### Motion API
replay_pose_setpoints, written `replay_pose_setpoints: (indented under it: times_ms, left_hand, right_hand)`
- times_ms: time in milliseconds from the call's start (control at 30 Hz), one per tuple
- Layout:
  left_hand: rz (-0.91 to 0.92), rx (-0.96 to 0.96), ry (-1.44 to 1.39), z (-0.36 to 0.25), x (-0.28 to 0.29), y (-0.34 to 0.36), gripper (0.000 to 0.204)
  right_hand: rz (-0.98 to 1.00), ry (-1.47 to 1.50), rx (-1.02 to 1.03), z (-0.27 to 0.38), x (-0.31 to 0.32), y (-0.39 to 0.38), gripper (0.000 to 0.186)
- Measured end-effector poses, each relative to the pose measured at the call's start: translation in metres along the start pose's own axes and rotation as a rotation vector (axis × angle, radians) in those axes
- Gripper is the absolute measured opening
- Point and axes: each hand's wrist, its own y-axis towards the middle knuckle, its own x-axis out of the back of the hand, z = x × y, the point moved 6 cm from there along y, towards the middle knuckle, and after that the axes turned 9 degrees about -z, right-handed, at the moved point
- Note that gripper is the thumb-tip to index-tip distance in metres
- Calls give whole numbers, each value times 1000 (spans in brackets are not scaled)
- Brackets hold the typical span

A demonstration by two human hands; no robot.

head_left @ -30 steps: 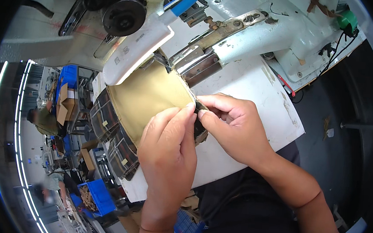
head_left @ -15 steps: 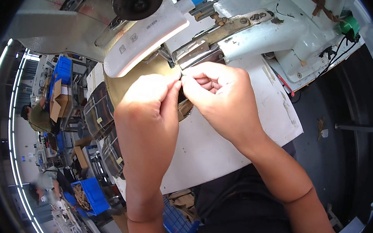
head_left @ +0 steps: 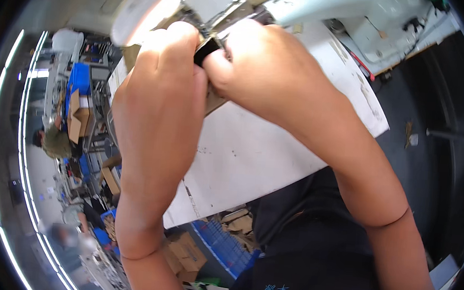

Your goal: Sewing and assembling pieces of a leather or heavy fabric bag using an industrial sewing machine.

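My left hand (head_left: pixel 163 85) and my right hand (head_left: pixel 281 72) are side by side at the industrial sewing machine (head_left: pixel 329 11). Between them is a small dark piece with a tan edge (head_left: pixel 206 50); its kind does not show. Both hands have their fingers curled in around this piece, the fingertips mostly hidden behind the knuckles. Beneath the hands a tan strip (head_left: pixel 214 100) shows at the edge of the white worktable (head_left: pixel 242 151).
A bright white lamp (head_left: pixel 139 12) hangs close by my left hand. Cardboard boxes (head_left: pixel 185 253) and a blue crate (head_left: pixel 223 250) are below the table. Two people (head_left: pixel 57 141) work at the far left, beside a blue bin (head_left: pixel 79 77).
Both hands appear higher and are curled more tightly, with the dark piece showing between them. The whole view has shifted, and the lamp and machine sit higher in it.
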Motion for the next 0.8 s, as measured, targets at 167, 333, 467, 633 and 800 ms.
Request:
replay_pose_setpoints:
  times_ms: [167, 333, 467, 633, 800]
  left_hand:
    - [82, -161, -143, 6, -4, -8, 27]
    - [43, -257, -146, 4, -9, -7, 25]
    - [48, -276, -225, 4, -11, -5, 22]
    - [131, -100, -266, 9, -12, -1, 22]
    - [140, -188, -212, 5, -10, -1, 24]
  right_hand:
    - [-11, 100, -155, 3, -15, -31, 26]
    - [-78, 331, -575, -13, -16, -58, 23]
    - [-62, 571, -632, -18, -6, -52, 20]
    - [-34, 588, -587, -20, -8, -49, 22]
    - [-312, 818, -583, -26, -19, -55, 18]
